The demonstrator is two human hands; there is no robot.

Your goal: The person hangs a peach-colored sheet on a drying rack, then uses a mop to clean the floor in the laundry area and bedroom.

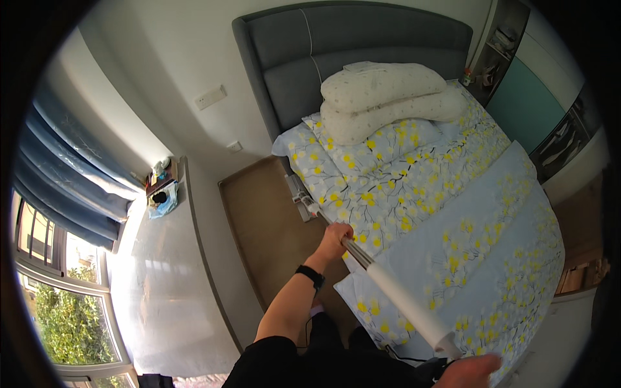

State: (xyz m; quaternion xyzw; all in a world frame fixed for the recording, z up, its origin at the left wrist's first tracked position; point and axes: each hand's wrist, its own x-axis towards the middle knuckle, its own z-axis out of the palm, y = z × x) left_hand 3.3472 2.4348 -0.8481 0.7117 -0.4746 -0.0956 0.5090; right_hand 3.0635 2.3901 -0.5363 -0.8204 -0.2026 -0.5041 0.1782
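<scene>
My left hand (334,240) is wrapped around the metal section of a long mop pole (395,291), and a black band circles that wrist. The pole slants from the lower right down toward the floor. Its flat mop head (301,199) lies on the floor beside the bed, with its far part close to the bed's side. At the thick white upper end of the pole is my right hand (470,371), blurred and cut by the lower edge of the view. Whether its fingers close around the pole cannot be made out.
The bed (465,262) has flowered bedding, stacked pillows (383,94) and a grey headboard (359,43). A narrow brown floor strip (247,213) separates it from the window ledge (170,281), where a blue plastic bag (165,201) lies. Behind the ledge hang blue curtains (73,165).
</scene>
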